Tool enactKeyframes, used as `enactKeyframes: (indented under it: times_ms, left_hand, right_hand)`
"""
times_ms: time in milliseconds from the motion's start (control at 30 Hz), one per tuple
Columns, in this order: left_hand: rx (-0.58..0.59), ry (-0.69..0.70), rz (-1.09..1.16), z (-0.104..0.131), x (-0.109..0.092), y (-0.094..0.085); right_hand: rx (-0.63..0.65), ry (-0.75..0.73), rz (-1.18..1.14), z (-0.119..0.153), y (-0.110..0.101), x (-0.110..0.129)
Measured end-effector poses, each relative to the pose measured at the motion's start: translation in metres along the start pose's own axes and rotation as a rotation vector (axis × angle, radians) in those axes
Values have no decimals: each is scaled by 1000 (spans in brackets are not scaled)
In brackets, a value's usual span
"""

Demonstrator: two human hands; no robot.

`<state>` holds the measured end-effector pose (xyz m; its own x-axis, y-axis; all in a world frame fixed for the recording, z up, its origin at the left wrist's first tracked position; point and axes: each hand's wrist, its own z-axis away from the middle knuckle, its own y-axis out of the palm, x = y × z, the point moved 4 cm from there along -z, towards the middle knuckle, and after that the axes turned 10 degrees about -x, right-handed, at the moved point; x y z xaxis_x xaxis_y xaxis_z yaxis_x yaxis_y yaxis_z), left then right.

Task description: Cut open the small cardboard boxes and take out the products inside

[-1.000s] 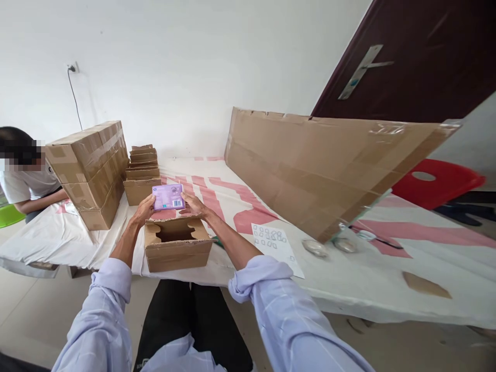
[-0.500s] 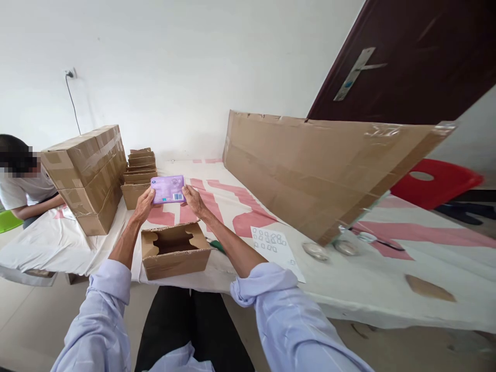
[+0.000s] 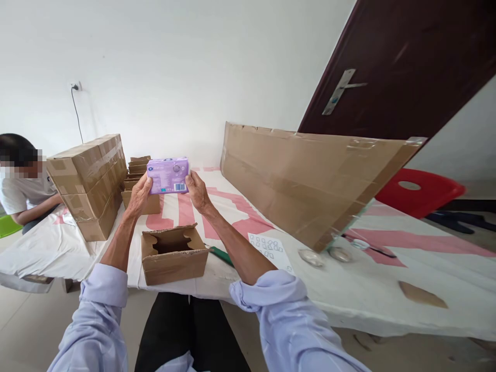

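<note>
Cloth (image 3: 318, 294), white and pink, spreads wide, with a bare bit between the big cardboard sheet (image 3: 294, 181) on the right and the open box (image 3: 176, 268). Stacked boxes (image 3: 83, 191) stand on the left. The open box sits near the cloth's front edge. Both arms reach forward and up, coming in from the sides. The purple pack (image 3: 168, 175) is up in the air, past the open box. The left hand (image 3: 139, 196) and right hand (image 3: 199, 194) grip its two ends, fingers closed on it, thumbs on the near side.
</note>
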<state>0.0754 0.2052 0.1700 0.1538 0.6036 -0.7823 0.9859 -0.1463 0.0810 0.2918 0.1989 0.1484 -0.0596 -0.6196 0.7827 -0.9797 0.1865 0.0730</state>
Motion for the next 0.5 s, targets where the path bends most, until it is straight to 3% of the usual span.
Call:
enactKeyframes:
  times_ms: [133,267,367,500]
  left_hand:
    - [84,132,-94,1,-39,1]
    - [63,212,-233,4,-57,-21]
    - [17,261,-370,11,-46,-49]
    - [-16,218,-517,29,3,-84]
  right_hand:
    - [47,-123,-2,8,-8,37]
    - [114,-245,158,24,-24,51]
    - [215,-212,279,39,-40,24]
    - [379,173,384,70,-61,-37]
